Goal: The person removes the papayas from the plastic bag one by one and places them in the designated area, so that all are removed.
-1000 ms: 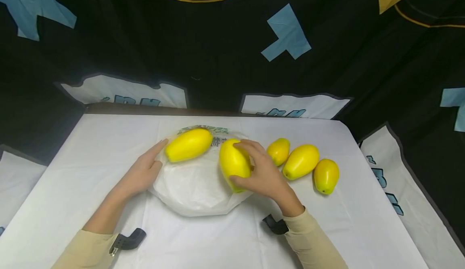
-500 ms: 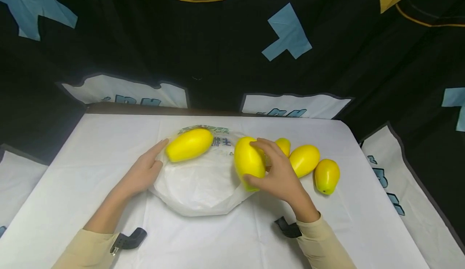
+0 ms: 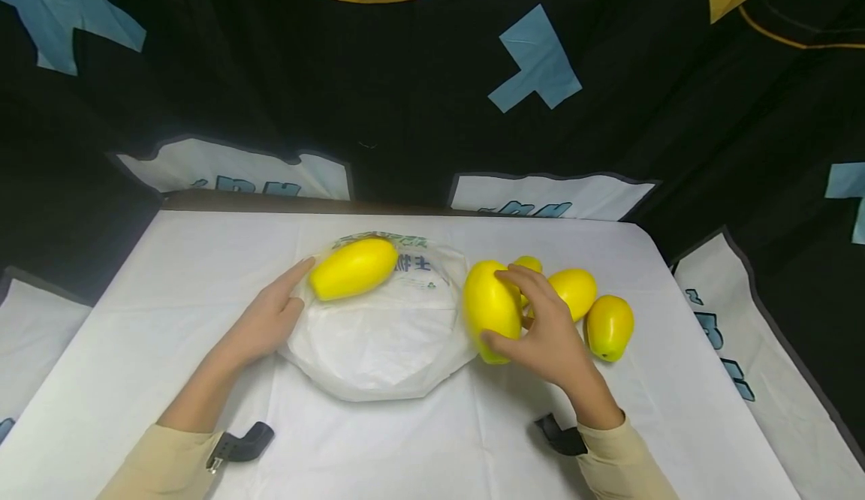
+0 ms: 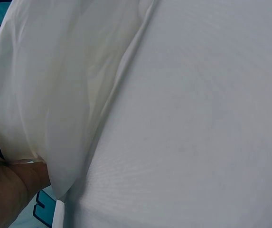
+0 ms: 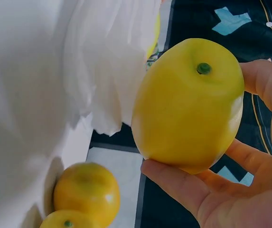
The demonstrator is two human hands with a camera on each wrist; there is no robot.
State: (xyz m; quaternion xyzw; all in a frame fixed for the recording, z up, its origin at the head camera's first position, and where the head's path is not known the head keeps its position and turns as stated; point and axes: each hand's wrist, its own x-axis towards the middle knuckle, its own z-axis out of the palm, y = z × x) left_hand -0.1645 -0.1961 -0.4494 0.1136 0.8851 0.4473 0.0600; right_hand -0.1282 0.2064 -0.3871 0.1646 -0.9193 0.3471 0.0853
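Observation:
My right hand [image 3: 550,327] grips a yellow papaya [image 3: 492,312] beside the right edge of a white plastic bag [image 3: 385,350]. In the right wrist view, fingers and thumb spread around this papaya [image 5: 188,109], whose end with a small green spot faces the camera. Another papaya [image 3: 354,269] lies over the upper left of the bag, in front of its printed lettering. At the bag's left edge, my left hand [image 3: 266,316] pinches the plastic; the left wrist view shows its thumb [image 4: 33,175] tucked behind a fold of the bag [image 4: 55,90].
To the right, three more papayas rest close together: one [image 3: 529,263] partly hidden behind my right hand, another [image 3: 574,290] in the middle and a third [image 3: 610,327] outermost. A white cloth [image 3: 378,455] covers the table. Behind its far edge hangs a dark curtain [image 3: 405,94].
My right hand has moved rightward with its papaya, from over the bag to beside the bag's right edge, now overlapping the loose papayas. The left hand and the papaya near it stay put.

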